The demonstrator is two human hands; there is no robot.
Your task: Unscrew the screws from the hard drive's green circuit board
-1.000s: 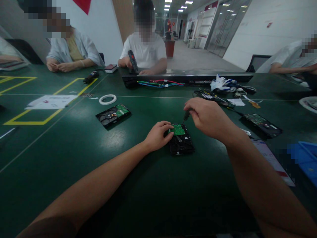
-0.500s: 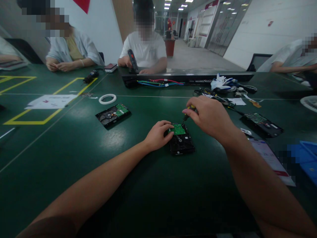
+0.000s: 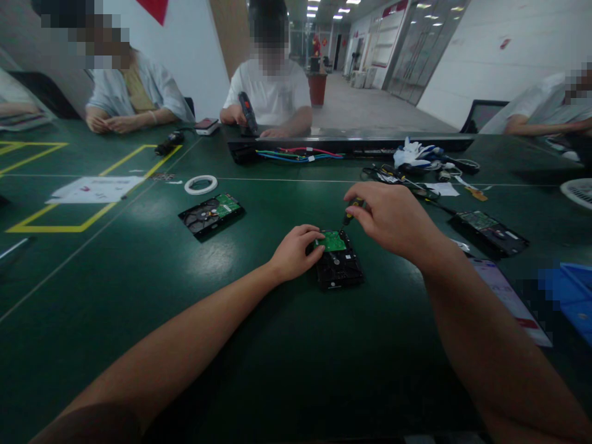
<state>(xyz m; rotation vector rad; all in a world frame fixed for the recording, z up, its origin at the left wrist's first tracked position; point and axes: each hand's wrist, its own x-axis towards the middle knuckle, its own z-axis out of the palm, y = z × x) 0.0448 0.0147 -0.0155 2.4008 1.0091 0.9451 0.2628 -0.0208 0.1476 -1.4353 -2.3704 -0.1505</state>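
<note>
A black hard drive (image 3: 341, 270) with a green circuit board (image 3: 335, 241) lies flat in front of me, board side up. From its left side my left hand (image 3: 298, 253) grips it, with fingers and thumb over the edge and the board. My right hand (image 3: 391, 219) is closed around a small black-and-yellow screwdriver (image 3: 353, 212) held tilted. The screwdriver's tip points down at the far right corner of the board; whether it sits in a screw is too small to see.
Another hard drive (image 3: 213, 214) lies to the left, near a roll of white tape (image 3: 200, 184). On the right are a third drive (image 3: 490, 232), a phone-like printed sheet (image 3: 513, 302) and a blue bin (image 3: 578, 296). Cables and gloves (image 3: 411, 154) lie farther back. Other people sit across the table.
My right hand has turned slightly around the screwdriver, its fingers shifting on the handle. The left hand and the hard drive have stayed in place.
</note>
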